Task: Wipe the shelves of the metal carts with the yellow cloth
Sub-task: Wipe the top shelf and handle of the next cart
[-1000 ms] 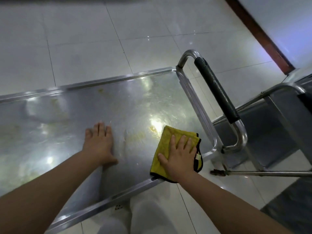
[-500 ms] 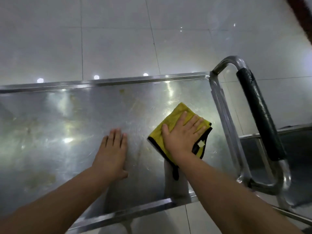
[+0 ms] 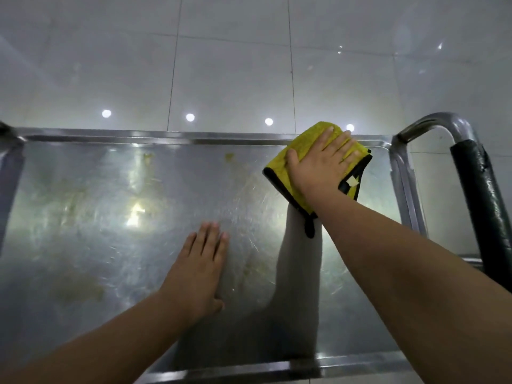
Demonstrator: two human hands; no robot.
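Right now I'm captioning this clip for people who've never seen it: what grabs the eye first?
The yellow cloth stands out, pressed flat under the right hand at the far right corner of the metal shelf, its edge lapping the far rim. The left hand lies flat on the shelf nearer the person. Yellowish smears dot the steel, and a black-wrapped handle rises at the right.

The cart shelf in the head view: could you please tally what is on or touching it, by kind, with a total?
Hands: 2, the left hand flat on the bare shelf, the right hand pressing the cloth.
Yellow cloths: 1, the yellow cloth at the far right corner.
Yellowish stain spots near the far rim: 2.
Total: 5
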